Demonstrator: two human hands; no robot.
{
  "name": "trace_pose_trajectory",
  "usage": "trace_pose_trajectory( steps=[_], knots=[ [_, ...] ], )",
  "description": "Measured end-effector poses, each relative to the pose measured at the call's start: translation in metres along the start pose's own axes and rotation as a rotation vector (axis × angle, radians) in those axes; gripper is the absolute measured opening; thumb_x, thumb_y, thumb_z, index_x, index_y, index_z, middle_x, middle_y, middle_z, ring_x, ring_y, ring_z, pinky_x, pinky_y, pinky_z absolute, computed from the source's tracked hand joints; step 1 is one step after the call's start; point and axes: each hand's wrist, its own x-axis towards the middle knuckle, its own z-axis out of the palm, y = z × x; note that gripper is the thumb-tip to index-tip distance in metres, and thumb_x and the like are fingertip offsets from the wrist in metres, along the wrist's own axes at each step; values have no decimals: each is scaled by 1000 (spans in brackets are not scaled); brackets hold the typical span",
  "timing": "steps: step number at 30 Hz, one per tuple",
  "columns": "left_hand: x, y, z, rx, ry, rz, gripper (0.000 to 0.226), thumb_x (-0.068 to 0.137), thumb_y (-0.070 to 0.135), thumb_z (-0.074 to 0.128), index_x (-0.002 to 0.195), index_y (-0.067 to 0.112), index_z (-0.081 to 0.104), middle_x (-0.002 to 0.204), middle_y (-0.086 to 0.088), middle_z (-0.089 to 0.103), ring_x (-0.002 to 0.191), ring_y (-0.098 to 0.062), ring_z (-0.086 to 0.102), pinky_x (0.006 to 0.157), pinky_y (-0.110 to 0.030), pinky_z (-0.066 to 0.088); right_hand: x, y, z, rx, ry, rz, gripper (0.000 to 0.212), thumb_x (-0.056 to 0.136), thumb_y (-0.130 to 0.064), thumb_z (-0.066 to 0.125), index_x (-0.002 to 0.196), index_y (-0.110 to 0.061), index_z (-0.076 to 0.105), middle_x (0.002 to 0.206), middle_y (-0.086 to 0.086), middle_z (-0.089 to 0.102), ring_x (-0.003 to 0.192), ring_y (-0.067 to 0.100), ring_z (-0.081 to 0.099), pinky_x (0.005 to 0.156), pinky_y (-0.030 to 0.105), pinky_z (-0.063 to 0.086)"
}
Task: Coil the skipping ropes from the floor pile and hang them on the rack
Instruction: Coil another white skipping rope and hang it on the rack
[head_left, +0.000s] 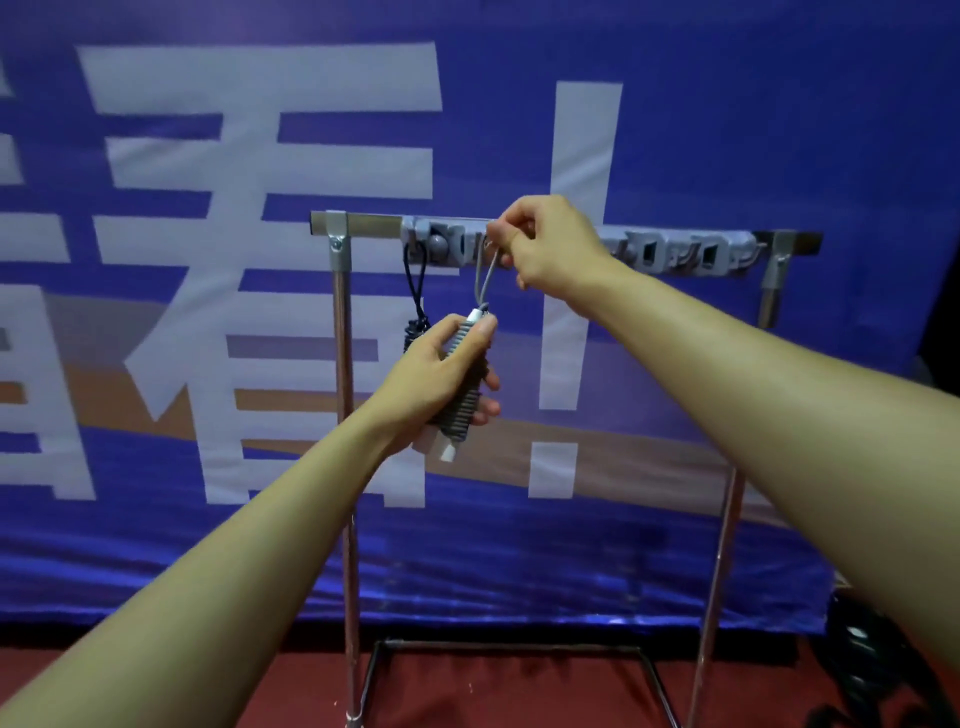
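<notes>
A grey skipping rope (465, 387), wound tightly round its white handles, sits in my left hand (439, 382), whose fingers curl round the bundle. A thin grey loop (485, 278) rises from the bundle's top. My right hand (545, 244) pinches the loop's upper end against the hook strip (675, 252) on the rack's top bar (371, 224). A black coiled rope (415, 312) hangs from the leftmost hook, just left of my left hand and partly hidden by it.
The metal rack stands on a red floor (519, 696) before a blue banner (727, 130) with white lettering. Its left post (347, 467) and right post (722, 571) run down to a base frame (509, 647). Dark ropes (862, 670) lie at the lower right.
</notes>
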Motion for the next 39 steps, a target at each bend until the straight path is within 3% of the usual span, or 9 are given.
trace_pose_trajectory(
  steps=[2, 4, 14, 18, 21, 24, 29, 35, 39],
  knots=[
    [12, 3, -10, 44, 33, 11, 39, 98, 54, 61, 106, 16, 61, 93, -13, 73, 85, -28, 75, 74, -44, 64, 12, -3, 5, 6, 35, 6, 17, 101, -25, 65, 87, -18, 69, 78, -6, 73, 61, 14, 68, 54, 25, 54],
    [25, 6, -17, 144, 50, 23, 41, 95, 58, 63, 106, 20, 67, 94, -11, 69, 85, -22, 71, 80, -39, 61, 21, -3, 11, -20, 74, 10, 13, 100, -23, 67, 91, -14, 71, 75, -9, 70, 62, 13, 69, 53, 24, 57],
    [47, -23, -33, 222, 57, 16, 34, 94, 37, 73, 119, 15, 67, 106, -6, 73, 94, -18, 72, 69, -24, 55, 32, 15, 37, -279, 153, 42, 14, 104, -23, 61, 96, -12, 66, 83, 3, 68, 57, 15, 72, 56, 34, 63],
    [39, -45, -37, 206, 5, -22, 34, 94, 35, 74, 116, 11, 66, 101, -14, 73, 87, -23, 72, 73, -35, 61, 15, 30, 45, -338, 161, -40, 12, 105, -20, 57, 100, -11, 64, 95, 7, 65, 59, 19, 70, 54, 40, 61],
    [27, -71, -35, 109, -72, -125, 37, 93, 29, 76, 121, 9, 64, 102, -13, 73, 86, -17, 74, 76, -32, 62, -13, 48, 50, -270, 162, -37, 10, 103, -21, 60, 98, -15, 66, 91, 3, 67, 65, 20, 70, 59, 44, 61],
    [6, -107, -28, -10, -92, -257, 29, 94, 22, 74, 117, 10, 64, 111, -13, 75, 90, -20, 75, 84, -41, 63, -69, 74, 63, -163, 154, 33, 11, 101, -24, 61, 96, -16, 67, 78, -6, 65, 71, 22, 70, 66, 48, 60],
    [-59, -194, 3, -51, -178, -456, 18, 97, 15, 68, 114, 7, 65, 98, -7, 77, 79, -20, 74, 83, -40, 64, -214, 149, 108, -48, 71, 326, 11, 98, -25, 62, 88, -23, 67, 68, -12, 63, 68, 21, 71, 66, 44, 60],
    [-187, -347, 58, -45, -271, -789, 11, 99, 8, 65, 110, 7, 66, 91, -5, 76, 70, -16, 72, 60, -27, 61, -433, 259, 157, -89, -242, 747, 14, 98, -21, 61, 87, -24, 70, 69, -11, 69, 66, 12, 70, 71, 33, 58],
    [-273, -422, 74, -57, -367, -973, 20, 101, 11, 62, 111, -7, 61, 84, -13, 68, 62, -13, 64, 53, -21, 50, -549, 303, 160, -173, -491, 969, 17, 99, -15, 60, 88, -25, 69, 73, -15, 68, 72, 9, 68, 68, 19, 45]
  ],
)
